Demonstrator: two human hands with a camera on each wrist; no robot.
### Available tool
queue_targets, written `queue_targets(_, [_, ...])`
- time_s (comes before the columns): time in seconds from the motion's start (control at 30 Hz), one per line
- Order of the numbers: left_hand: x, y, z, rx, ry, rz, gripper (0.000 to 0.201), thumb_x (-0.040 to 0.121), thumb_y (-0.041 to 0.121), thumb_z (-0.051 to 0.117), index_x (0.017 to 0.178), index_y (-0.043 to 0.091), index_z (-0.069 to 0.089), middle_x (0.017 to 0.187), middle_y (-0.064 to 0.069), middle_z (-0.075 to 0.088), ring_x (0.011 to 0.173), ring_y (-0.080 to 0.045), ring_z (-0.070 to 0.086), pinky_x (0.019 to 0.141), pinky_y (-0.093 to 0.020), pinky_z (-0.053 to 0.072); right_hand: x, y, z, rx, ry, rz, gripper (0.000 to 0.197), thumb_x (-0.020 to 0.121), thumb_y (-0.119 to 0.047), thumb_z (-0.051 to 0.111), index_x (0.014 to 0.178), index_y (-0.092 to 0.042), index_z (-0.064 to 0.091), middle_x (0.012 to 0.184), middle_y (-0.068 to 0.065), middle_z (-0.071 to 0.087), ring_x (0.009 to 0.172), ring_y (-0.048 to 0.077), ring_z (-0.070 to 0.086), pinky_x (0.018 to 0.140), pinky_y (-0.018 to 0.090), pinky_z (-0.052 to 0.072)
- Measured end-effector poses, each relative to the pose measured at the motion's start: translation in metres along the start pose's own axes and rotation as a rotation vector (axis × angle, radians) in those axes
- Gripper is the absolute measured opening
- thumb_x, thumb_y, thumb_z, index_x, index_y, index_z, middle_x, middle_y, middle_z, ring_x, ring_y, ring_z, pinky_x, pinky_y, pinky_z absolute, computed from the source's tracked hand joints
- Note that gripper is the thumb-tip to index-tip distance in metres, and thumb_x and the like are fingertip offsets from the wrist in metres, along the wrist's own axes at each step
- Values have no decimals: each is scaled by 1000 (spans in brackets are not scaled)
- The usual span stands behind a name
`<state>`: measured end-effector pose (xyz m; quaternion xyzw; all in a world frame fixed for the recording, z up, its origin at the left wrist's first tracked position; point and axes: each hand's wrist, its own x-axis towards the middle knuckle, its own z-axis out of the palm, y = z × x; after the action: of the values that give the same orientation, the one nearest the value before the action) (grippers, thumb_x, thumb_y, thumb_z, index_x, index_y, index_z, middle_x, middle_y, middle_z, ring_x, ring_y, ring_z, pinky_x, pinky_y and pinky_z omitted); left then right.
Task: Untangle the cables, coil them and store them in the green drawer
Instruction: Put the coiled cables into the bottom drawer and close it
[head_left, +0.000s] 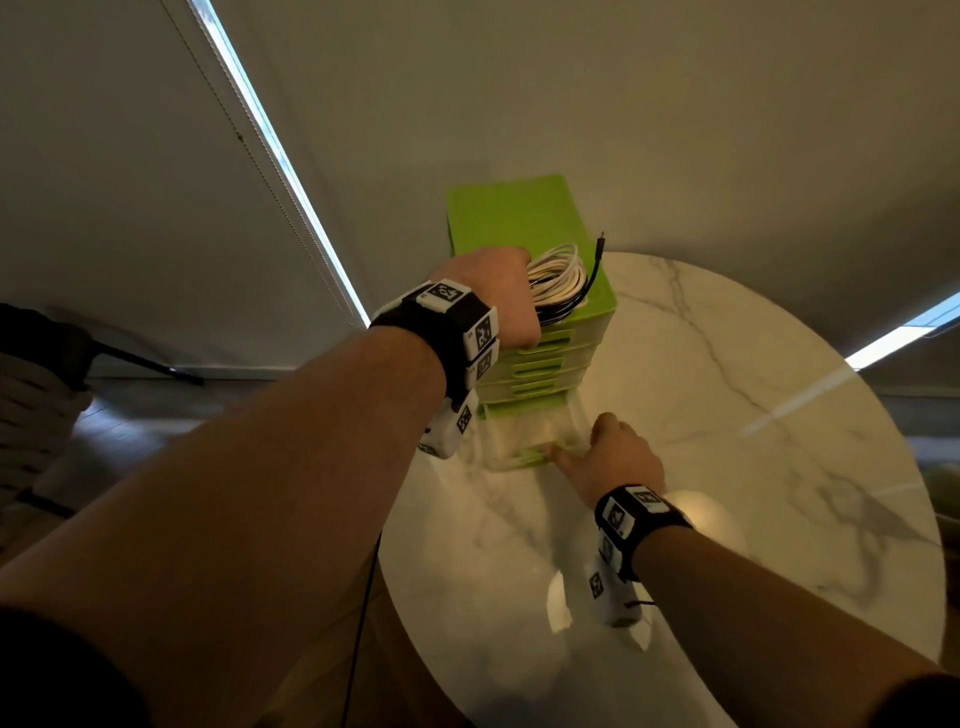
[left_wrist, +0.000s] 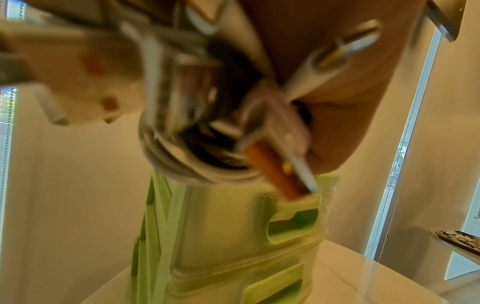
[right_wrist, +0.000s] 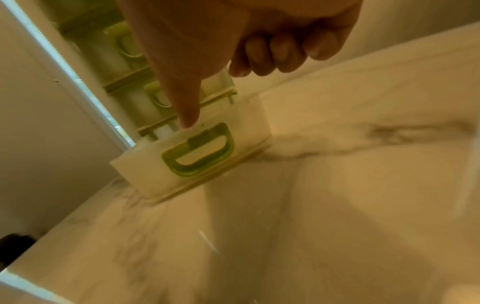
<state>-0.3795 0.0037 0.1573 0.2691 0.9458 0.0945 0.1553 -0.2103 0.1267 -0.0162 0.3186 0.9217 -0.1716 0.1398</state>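
My left hand (head_left: 491, 293) grips a coiled bundle of white and black cables (head_left: 558, 283) just above the top front edge of the green drawer unit (head_left: 514, 218). The left wrist view shows the cable coil (left_wrist: 182, 156) blurred, with a USB plug (left_wrist: 281, 164) hanging over the unit's upper drawer front (left_wrist: 233, 222). The bottom drawer (head_left: 524, 441) is pulled out towards me. My right hand (head_left: 615, 460) is at its front right corner. There my thumb (right_wrist: 185, 98) touches the top rim of the drawer front (right_wrist: 155, 164) above its green handle (right_wrist: 200, 155), while my other fingers (right_wrist: 272, 51) are curled and hold nothing.
The unit stands at the far left of a round white marble table (head_left: 753, 415) near the wall. A dark chair (head_left: 47, 364) is off to the left, beyond the table edge. A thin black wire (head_left: 363, 623) hangs below my left forearm.
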Motion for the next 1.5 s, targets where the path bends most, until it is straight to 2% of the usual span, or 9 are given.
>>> queue_targets(0.1, [1, 0, 1, -5, 4, -9, 43, 65, 31, 78, 101, 26, 55, 86, 4, 61, 74, -18, 62, 61, -30, 53, 6, -14, -1, -78, 0, -287, 47, 82, -63, 61, 105, -23, 57, 106, 1, 55, 103, 28, 57, 83, 40, 53])
queue_targets(0.2, [0, -1, 0, -17, 3, -15, 46, 65, 31, 79, 104, 26, 56, 86, 4, 61, 75, -18, 62, 60, -30, 51, 12, -27, 10, -186, -171, -587, 41, 87, -45, 60, 125, -28, 55, 124, 1, 53, 115, 29, 53, 92, 40, 50])
queue_targets(0.37, [-1, -2, -1, -20, 10, -26, 50, 64, 34, 82, 106, 26, 56, 87, 6, 60, 78, -19, 62, 69, -36, 57, 18, -27, 16, -301, -314, -612, 38, 95, -20, 49, 130, -35, 54, 130, -1, 53, 117, 29, 53, 96, 44, 49])
queue_targets(0.77, [-5, 6, -3, -10, 30, -87, 55, 61, 32, 85, 109, 25, 58, 92, 1, 64, 80, -24, 64, 73, -40, 60, -25, 26, 29, -283, -418, -728, 31, 99, -26, 48, 124, -36, 64, 122, -3, 54, 113, 28, 53, 91, 43, 52])
queue_targets(1.07, [-20, 10, -4, -77, 64, -103, 70, 58, 31, 87, 119, 26, 53, 102, 0, 66, 84, -24, 65, 71, -38, 57, -21, 45, 22, -45, -434, -724, 53, 94, -38, 60, 146, -33, 47, 139, -1, 52, 123, 25, 55, 104, 37, 47])
queue_targets(1.13, [-34, 9, 1, -158, 130, -117, 72, 59, 33, 84, 122, 29, 50, 102, 2, 65, 85, -25, 65, 70, -34, 52, -18, 52, 19, 70, -345, -722, 47, 96, -39, 59, 142, -31, 52, 140, -4, 53, 124, 21, 56, 104, 33, 46])
queue_targets(1.23, [-68, 12, 25, -202, 247, -126, 57, 61, 40, 77, 108, 33, 47, 91, 3, 64, 78, -28, 60, 66, -32, 46, -16, 58, 9, 254, -184, -697, 30, 98, -36, 58, 127, -30, 63, 129, -8, 60, 115, 16, 60, 99, 32, 49])
queue_targets(1.4, [-105, 27, 112, -69, -78, -81, 51, 67, 42, 67, 111, 34, 44, 95, 2, 69, 90, -31, 68, 74, -39, 56, -10, 64, -9, 670, -44, -395, 14, 102, -34, 54, 102, -33, 68, 99, -9, 70, 88, 12, 66, 83, 39, 57])
queue_targets(1.5, [-84, 31, 145, 116, -215, 3, 47, 76, 33, 66, 116, 32, 40, 104, 0, 68, 95, -30, 67, 75, -41, 54, -15, 62, -17, 1064, -78, -192, 17, 105, -33, 51, 106, -29, 67, 93, -7, 72, 85, 18, 70, 81, 47, 61])
